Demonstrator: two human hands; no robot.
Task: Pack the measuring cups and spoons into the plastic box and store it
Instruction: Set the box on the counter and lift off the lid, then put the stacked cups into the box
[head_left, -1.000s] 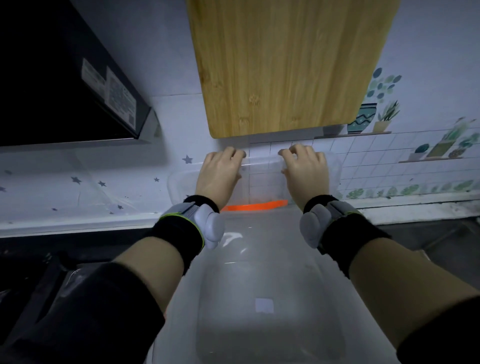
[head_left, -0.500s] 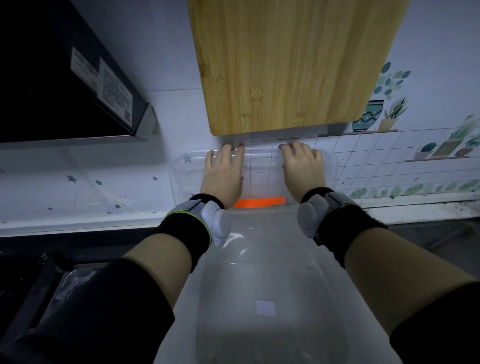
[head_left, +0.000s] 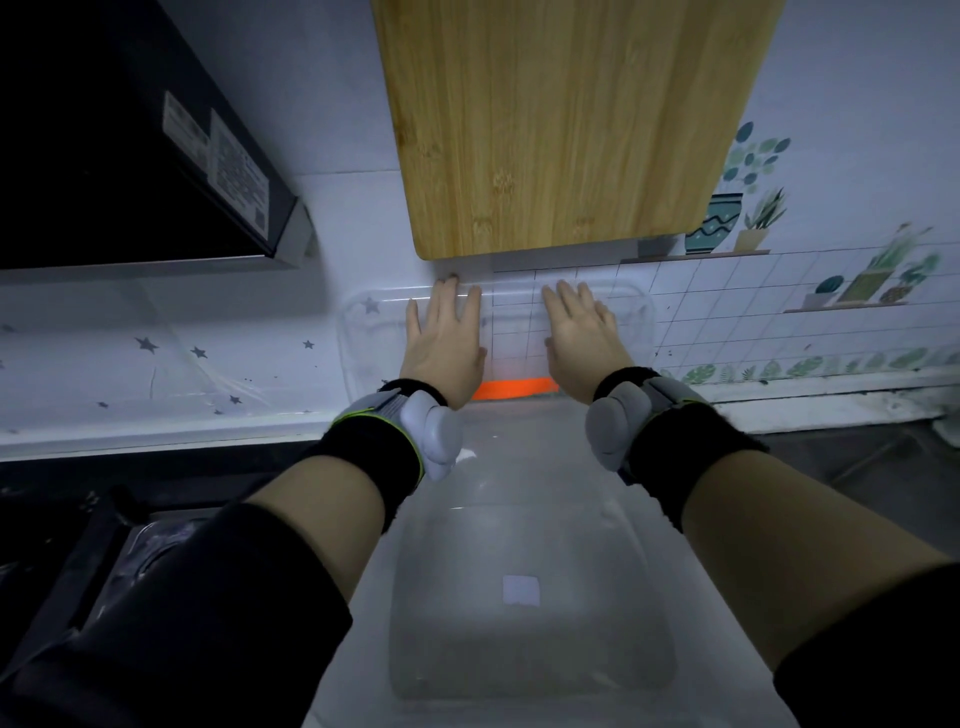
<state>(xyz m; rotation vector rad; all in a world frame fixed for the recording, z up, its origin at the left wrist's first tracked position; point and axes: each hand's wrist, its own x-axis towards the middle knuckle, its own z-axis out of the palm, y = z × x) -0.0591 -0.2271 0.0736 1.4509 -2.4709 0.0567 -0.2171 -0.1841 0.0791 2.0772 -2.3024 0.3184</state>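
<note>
Both hands flat on the clear plastic box (head_left: 530, 597)
Left hand (head_left: 444, 343) and right hand (head_left: 582, 343) press with straight fingers on the box's upright far end. The box runs from 6 o'clock to the wall, with an orange strip (head_left: 514, 387) between the wrists and a wooden board (head_left: 561, 119) at 12 o'clock.

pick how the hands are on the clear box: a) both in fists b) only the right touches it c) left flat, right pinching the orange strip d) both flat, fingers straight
d: the left hand and right hand both lie flat, fingers straight, on the far end of the box.
</note>
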